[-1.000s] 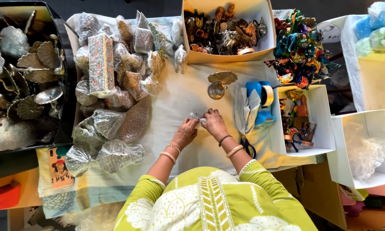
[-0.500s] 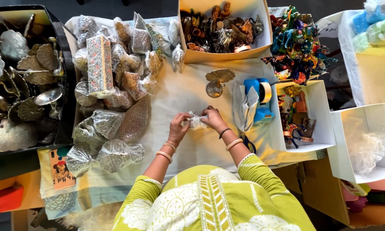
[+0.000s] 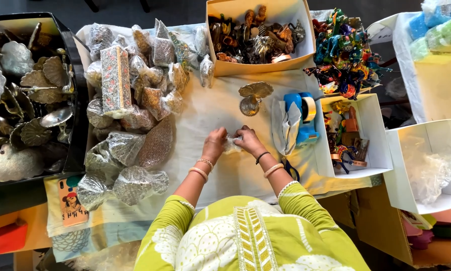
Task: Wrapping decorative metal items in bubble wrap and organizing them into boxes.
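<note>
a person in a green and white patterned top works at a cloth-covered table (image 3: 210,110), both hands meeting over a small clear plastic packet (image 3: 232,144) near the middle of the cloth. the left hand (image 3: 214,144) pinches one side of the packet and the right hand (image 3: 249,142) pinches the other, fingers closed on the crinkled film; what is inside the packet is too small to tell. just beyond the hands lies a metal shell-shaped dish (image 3: 253,96), and to the right a blue tape dispenser (image 3: 302,115) rests beside a loose sheet of clear wrap (image 3: 286,126). a heap of filled, glittering bags (image 3: 130,100) lies to the left, with a black bin of silver shell trays (image 3: 25,95) at the far left. a cardboard box of small figurines (image 3: 258,35) stands at the top edge, brightly painted figures (image 3: 343,50) next to it, and white boxes (image 3: 426,165) on the right.

the packet is thin and slippery, so it could likely slide from the fingertips or tear if both hands pull apart too hard, spilling whatever it holds onto the cloth. the metal dish sits close ahead of the knuckles, and a forward push could knock it. the loose wrap by the right wrist could catch on the bangles (image 3: 273,169) and drag.
</note>
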